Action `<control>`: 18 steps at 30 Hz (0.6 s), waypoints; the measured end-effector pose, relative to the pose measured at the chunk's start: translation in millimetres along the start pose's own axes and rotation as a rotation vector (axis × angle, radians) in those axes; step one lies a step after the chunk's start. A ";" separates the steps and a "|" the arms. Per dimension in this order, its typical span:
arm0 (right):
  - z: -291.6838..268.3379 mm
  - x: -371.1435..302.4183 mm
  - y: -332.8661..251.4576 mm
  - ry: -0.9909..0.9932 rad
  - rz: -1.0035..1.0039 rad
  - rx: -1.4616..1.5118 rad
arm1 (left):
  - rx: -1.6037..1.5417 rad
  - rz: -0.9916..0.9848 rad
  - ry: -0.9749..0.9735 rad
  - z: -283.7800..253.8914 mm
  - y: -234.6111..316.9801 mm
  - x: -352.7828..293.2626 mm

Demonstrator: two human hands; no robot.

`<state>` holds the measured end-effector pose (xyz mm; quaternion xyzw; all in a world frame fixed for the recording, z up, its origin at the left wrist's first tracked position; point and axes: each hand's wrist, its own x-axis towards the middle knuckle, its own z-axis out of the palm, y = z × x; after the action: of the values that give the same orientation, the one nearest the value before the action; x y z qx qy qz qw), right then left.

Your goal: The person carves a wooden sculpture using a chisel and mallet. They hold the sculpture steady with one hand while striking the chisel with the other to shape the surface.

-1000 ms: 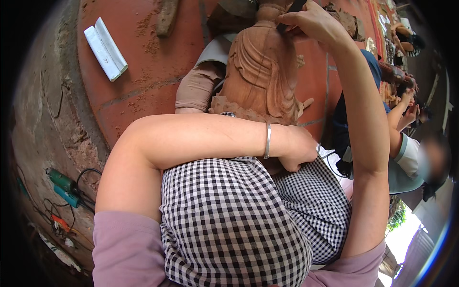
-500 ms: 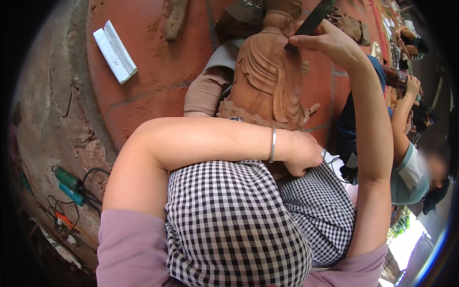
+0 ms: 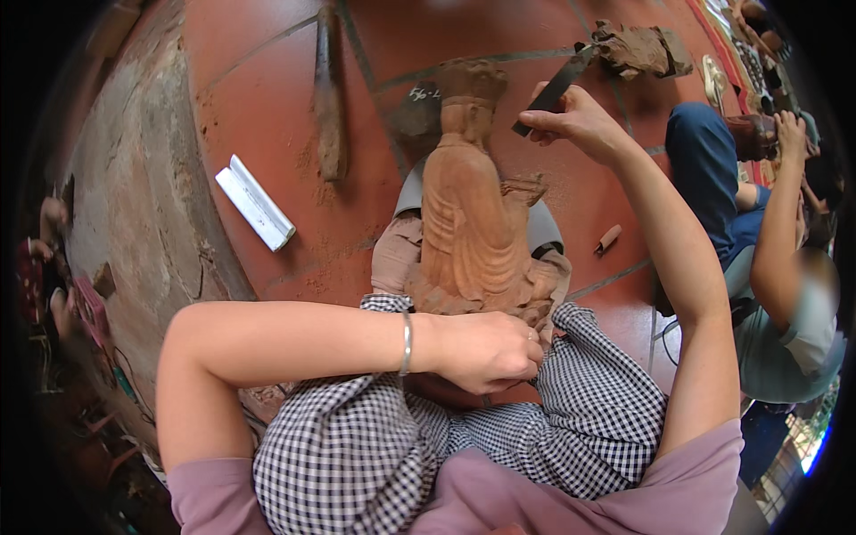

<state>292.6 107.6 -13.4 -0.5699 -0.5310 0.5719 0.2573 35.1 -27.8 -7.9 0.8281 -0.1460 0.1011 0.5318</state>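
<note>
Clock read about the statue; 12 points away from the wearer. Nearest: checked trousers (image 3: 334, 464) at 6–7 o'clock. Left grip (image 3: 486, 352) at 6 o'clock, beside the base, fingers curled; underside hidden, so cannot tell whether it grasps anything. Wooden statue (image 3: 473, 214), carved with robe folds, at mid-view between the wearer's lower legs, base near, head toward 12. Right grip (image 3: 580, 125) at 2 o'clock, clenched on a flat dark blade (image 3: 563, 85); in this view the blade sits near the statue's head, apart from it. On the red tiled floor (image 3: 267, 98): white bar (image 3: 254, 205) at 9; brown stick (image 3: 330, 107) at 10; rough chunk (image 3: 637, 49) between 1 and 2. Farther, near 3: seated co-worker (image 3: 780, 312).
</note>
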 end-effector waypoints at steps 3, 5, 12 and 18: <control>-5.7 -8.6 -6.7 -0.083 -0.040 0.056 | -0.010 -0.148 0.079 -47.2 14.4 0.2; 3.2 -14.5 -15.1 -0.140 -0.026 0.181 | 0.137 -0.311 0.240 -83.3 12.7 -5.2; 9.3 -15.8 -21.9 -0.290 -0.133 0.150 | -0.001 -0.799 0.705 -160.3 -12.9 16.0; 14.4 -19.6 -15.8 -0.335 -0.053 0.311 | 0.105 -0.850 0.630 -160.2 -20.0 30.0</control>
<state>278.7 90.3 5.2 -0.4063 -0.4868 0.7264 0.2652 68.2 121.8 51.0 0.7692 0.3746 0.1274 0.5018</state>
